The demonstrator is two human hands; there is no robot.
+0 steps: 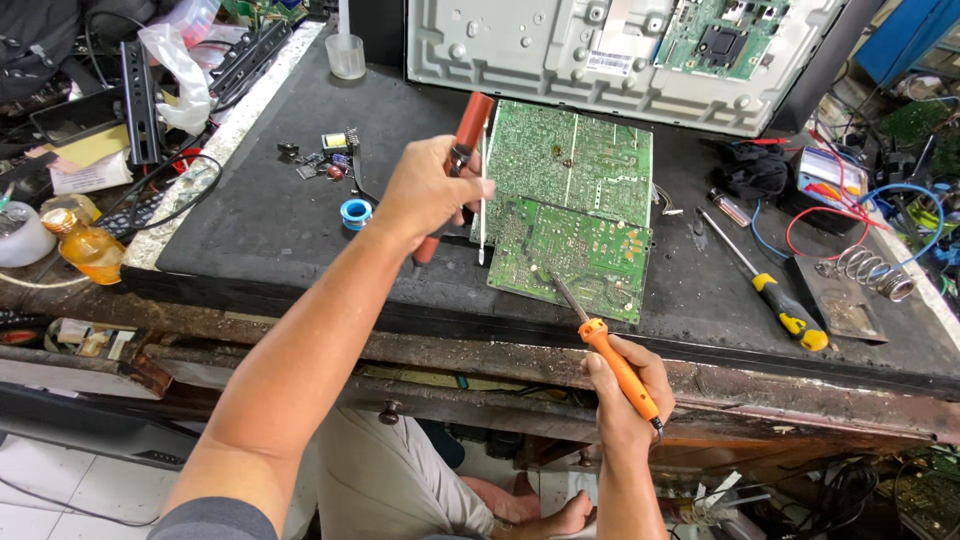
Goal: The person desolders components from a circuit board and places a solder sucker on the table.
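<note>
amber liquid is seen in a small bottle (pixel 88 250) at the far left, set beside a white tape roll (pixel 20 235) among black cables. black matting (pixel 270 215) covers the workbench, and on it, further right, small loose electronic parts (pixel 325 158) are scattered, with a blue solder spool (pixel 355 213) lying just below them. a clear plastic cup (pixel 346 56) is placed near the mat's upper edge.

next, the left hand (pixel 430 190) is raised over the mat, its fingers closed around a red desoldering pump (pixel 458 165), which is held tilted, its upper end pointing up and to the right. just beside it, a large green circuit board (pixel 570 165) lies flat, solder side up, and a smaller green circuit board (pixel 575 258) is laid over its lower edge, near the front of the bench. behind both, a grey metal television chassis (pixel 530 55) is propped.

the right hand (pixel 625 390) is held below the bench edge, wrapped around the orange handle of a soldering iron (pixel 610 355); the tip is pressed to the lower left part of the smaller board.

further right, a yellow-handled screwdriver (pixel 765 285) is laid on the mat, then a coiled metal iron stand (pixel 870 272), with red and blue wires (pixel 850 215) looped behind it.
</note>
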